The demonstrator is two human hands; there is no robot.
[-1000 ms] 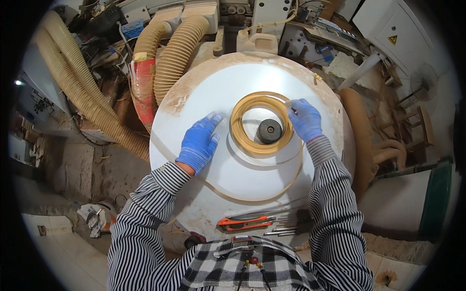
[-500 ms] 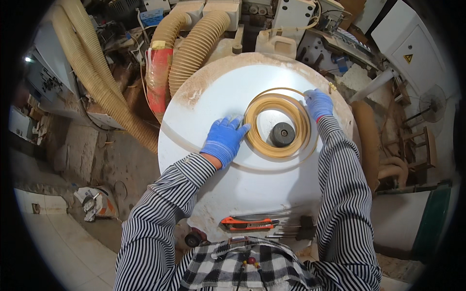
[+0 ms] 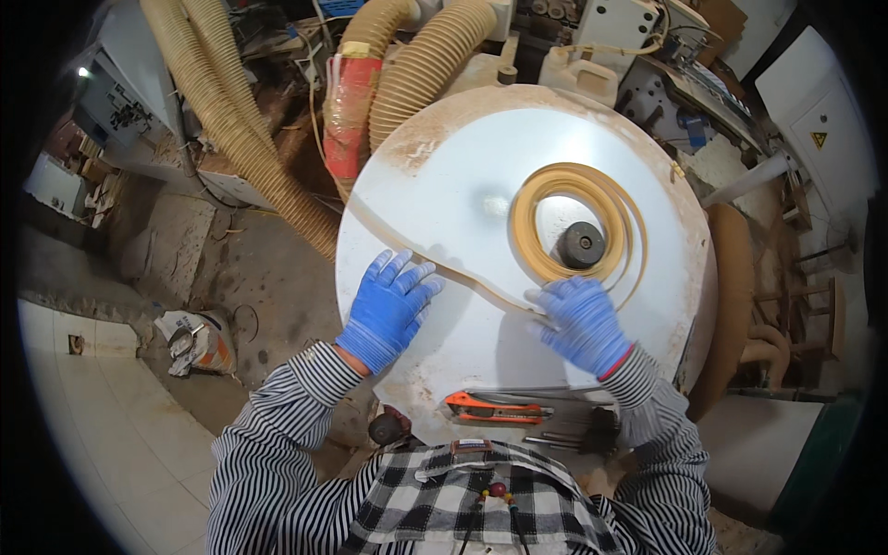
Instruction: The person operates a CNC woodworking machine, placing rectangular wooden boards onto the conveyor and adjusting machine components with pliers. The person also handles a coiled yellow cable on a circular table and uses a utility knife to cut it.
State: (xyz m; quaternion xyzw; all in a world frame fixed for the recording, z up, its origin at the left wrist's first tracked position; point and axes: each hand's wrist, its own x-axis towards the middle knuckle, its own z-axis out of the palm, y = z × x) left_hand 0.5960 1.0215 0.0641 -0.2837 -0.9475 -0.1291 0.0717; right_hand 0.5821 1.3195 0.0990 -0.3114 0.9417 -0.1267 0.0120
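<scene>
A coil of yellow-tan edge banding (image 3: 524,227) lies on a round white tabletop (image 3: 425,199), with a dark round knob (image 3: 582,244) standing inside its ring. From the coil a loose strip (image 3: 476,279) runs left across the surface. My left hand (image 3: 381,310), in a blue glove, is spread open at the table's left side, its fingertips close to this strip; whether they touch it is unclear. At the coil's near edge is my right hand (image 3: 581,319), also gloved in blue. Its fingers are over the strip and smeared by motion, so their grip cannot be made out.
An orange utility knife (image 3: 495,408) lies near the front edge, beside thin metal rods and a dark block (image 3: 603,429). Ribbed hoses (image 3: 430,69) and a plastic jerrycan (image 3: 578,76) stand behind the table. A torn sack (image 3: 197,342) is on the floor at left.
My right hand has come from the coil's far right edge to its near edge. My left hand has moved left, away from the coil, and its fingers are more spread. The view has shifted.
</scene>
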